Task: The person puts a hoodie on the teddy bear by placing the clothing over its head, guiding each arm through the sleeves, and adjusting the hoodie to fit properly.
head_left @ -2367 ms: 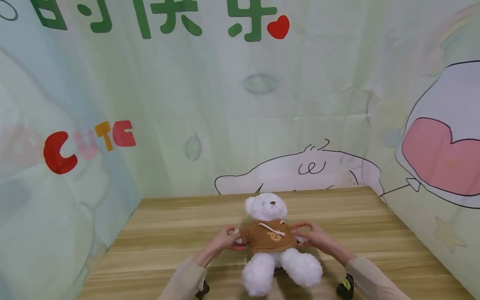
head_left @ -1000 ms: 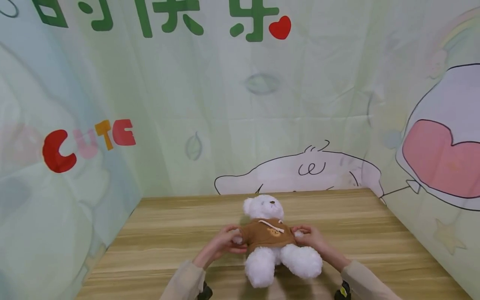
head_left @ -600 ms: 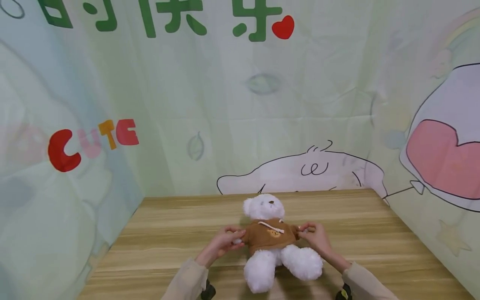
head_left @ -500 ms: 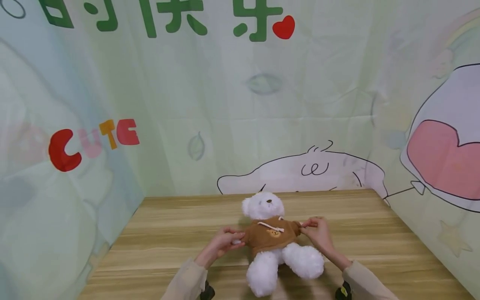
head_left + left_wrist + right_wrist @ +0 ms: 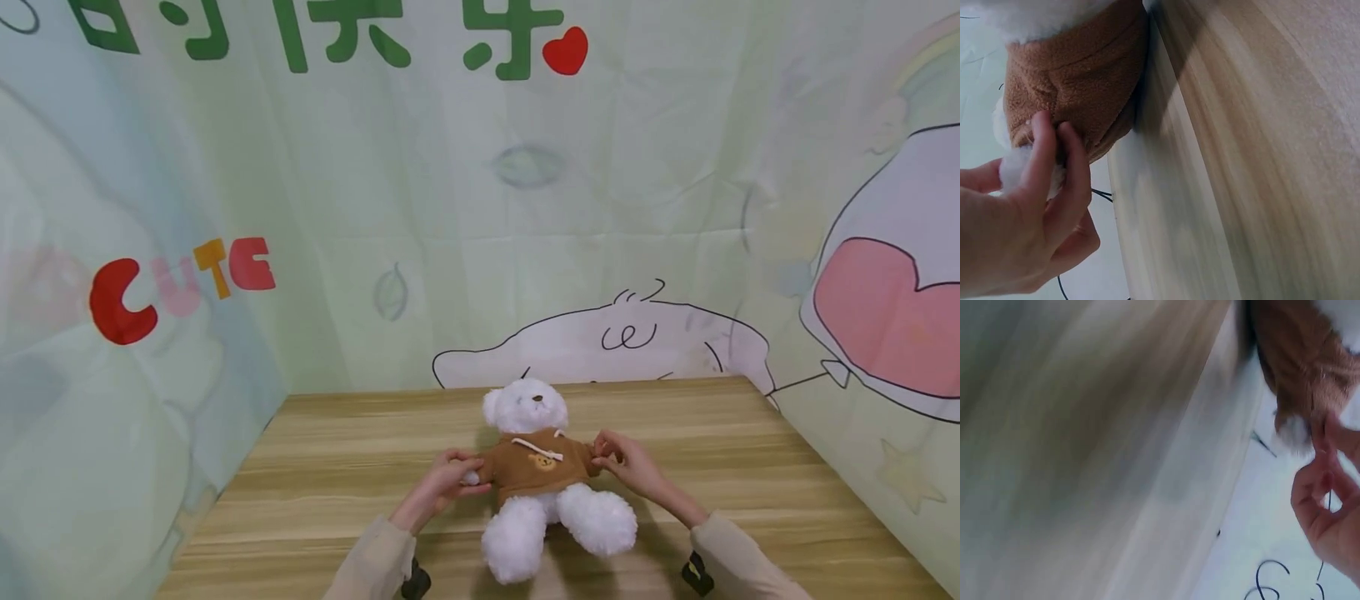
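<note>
A white teddy bear (image 5: 517, 533) lies face up on the table, its head toward the back wall. It wears a brown hoodie (image 5: 536, 467) with white drawstrings and a small bear face on the chest. My left hand (image 5: 447, 481) holds the bear's arm at the sleeve on the left side; white fur of the paw (image 5: 1016, 167) shows between the fingers in the left wrist view. On the other side, my right hand (image 5: 632, 467) pinches the cuff of the other sleeve (image 5: 1316, 394) between thumb and fingertips. White paw fur pokes out beside that pinch in the right wrist view.
The wood-grain table (image 5: 337, 450) runs back to a printed cloth backdrop (image 5: 450, 208) with cartoon drawings and green lettering. The cloth also rises along the left and right sides. Dark wrist devices (image 5: 697, 573) sit under beige sleeves (image 5: 375, 560).
My right hand has gone from holding the paw to pinching the sleeve cuff. My left fingers have shifted onto the sleeve edge. The bear has moved slightly away and to the left.
</note>
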Demonstrator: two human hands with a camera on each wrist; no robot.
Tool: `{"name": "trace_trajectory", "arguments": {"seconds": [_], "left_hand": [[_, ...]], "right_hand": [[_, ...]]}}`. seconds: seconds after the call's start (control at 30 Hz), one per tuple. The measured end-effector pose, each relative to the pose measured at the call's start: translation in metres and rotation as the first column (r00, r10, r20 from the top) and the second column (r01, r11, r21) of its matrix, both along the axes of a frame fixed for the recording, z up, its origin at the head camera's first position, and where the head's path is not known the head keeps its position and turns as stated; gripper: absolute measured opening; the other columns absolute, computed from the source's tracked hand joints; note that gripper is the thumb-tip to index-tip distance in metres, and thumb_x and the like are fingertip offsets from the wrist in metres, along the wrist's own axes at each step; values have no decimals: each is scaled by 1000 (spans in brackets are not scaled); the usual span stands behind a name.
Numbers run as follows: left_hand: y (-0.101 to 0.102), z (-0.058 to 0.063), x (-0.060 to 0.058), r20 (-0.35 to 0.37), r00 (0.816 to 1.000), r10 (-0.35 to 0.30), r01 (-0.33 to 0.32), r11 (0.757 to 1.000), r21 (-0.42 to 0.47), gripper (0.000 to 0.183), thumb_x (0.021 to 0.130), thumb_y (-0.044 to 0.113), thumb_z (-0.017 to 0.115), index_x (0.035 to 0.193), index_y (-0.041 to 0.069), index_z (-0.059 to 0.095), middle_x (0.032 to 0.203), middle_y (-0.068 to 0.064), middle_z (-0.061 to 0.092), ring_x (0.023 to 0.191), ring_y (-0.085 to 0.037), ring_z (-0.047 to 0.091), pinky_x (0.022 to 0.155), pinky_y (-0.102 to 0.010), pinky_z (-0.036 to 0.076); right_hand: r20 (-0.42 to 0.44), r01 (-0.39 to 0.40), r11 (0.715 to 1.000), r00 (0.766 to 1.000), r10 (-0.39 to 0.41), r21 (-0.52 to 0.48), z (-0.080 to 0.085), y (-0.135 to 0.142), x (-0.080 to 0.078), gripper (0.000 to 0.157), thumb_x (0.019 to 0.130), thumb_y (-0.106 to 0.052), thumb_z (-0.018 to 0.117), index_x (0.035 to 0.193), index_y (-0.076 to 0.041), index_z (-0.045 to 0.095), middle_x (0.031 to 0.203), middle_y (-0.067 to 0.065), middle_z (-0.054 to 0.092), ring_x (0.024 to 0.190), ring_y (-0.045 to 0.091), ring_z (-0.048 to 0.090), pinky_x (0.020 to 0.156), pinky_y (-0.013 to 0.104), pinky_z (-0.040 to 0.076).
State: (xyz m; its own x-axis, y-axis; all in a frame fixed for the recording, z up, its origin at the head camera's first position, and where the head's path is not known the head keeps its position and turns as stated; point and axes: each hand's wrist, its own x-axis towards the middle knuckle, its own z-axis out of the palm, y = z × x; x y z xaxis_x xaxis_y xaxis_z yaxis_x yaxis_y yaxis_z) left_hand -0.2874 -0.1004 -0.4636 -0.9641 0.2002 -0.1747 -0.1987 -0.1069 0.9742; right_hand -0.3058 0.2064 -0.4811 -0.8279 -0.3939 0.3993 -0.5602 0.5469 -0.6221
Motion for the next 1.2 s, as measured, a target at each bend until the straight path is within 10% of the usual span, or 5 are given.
{"name": "trace_trajectory", "arguments": {"seconds": [0.47,0.73,0.9,1.03,1.2], "left_hand": [[-3,-74,-61,-118,992,-44,51,997,50,18,85,10,56,77,-4,49,79,-8,57,71,-14,58,67,-29,53],[-35,-225,-166,-251,965,-72,118,978,174,40,71,17,74,86,17,37,76,-2,62,61,-14,63,56,-31,53],[-16,-138,-96,-595,803,19,-158,971,-181,29,77,20,68,94,8,48,62,-7,56,48,-19,58,49,-31,49],[13,-32,-15,-868,471,-157,-642,614,-460,28,81,16,63,106,8,55,89,-24,54,75,-43,48,54,-38,42],[33,28,12,-722,479,-500,-592,423,-686,31,84,16,59,114,14,57,122,-18,45,97,-32,42,67,-41,44]], "right_hand": [[717,79,852,583,382,-518,-1,-3,-17,54,94,-24,43,137,1,23,132,23,32,106,26,47,82,32,47],[662,28,844,635,399,-536,-8,5,-18,42,89,-6,51,126,12,41,99,4,62,86,9,61,76,22,51],[641,-15,925,717,275,-380,4,-1,-9,53,87,-16,57,128,10,37,116,28,52,87,16,61,72,30,53],[592,-89,959,770,239,-270,15,-10,-1,58,88,-25,54,135,0,30,127,37,37,94,25,59,67,35,53],[482,-30,996,874,66,-83,18,-24,-5,44,92,-28,48,131,-10,39,103,26,56,73,18,59,50,33,51]]}}
